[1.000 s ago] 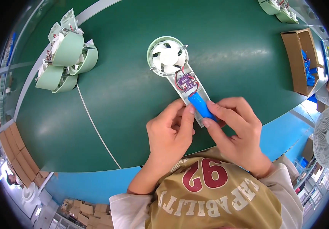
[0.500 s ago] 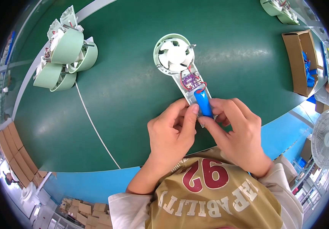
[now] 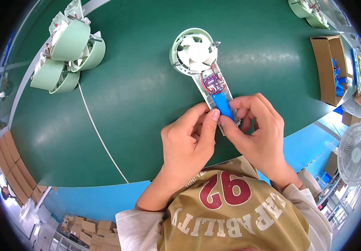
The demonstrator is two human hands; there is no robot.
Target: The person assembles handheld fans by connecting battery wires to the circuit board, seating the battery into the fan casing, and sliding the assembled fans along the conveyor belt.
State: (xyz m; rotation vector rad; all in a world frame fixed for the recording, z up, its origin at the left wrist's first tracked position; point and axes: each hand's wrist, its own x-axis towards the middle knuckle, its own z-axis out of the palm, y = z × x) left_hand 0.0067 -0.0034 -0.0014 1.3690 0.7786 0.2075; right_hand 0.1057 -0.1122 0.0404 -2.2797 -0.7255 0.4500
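A pale green handheld fan (image 3: 173, 50) lies on the table with its handle open toward me, white blades in its round head. In the handle sits a purple circuit board (image 3: 214, 83) with red wires. Just below the board, a blue cylindrical battery (image 3: 222, 104) lies lengthwise in the handle shell. My left hand (image 3: 191, 140) is closed on the handle's left side, its thumb at the battery's lower end. From the right, my right hand (image 3: 258, 129) pinches the battery's lower part, thumb and fingers at the handle's edge. The fingertips partly hide the handle's lower end.
Several green fan housings (image 3: 69, 46) are stacked at the far left, more fan housings (image 3: 310, 14) at the far right. A cardboard box (image 3: 325, 69) with blue batteries stands on the right. A white cord (image 3: 101, 134) crosses the green table (image 3: 138, 104). A white standing fan (image 3: 356, 154) is beyond the right edge.
The battery's upper end, tilted up before, has sunk into the handle against the circuit board. The fan has shifted slightly away and to the right; both hands keep their hold.
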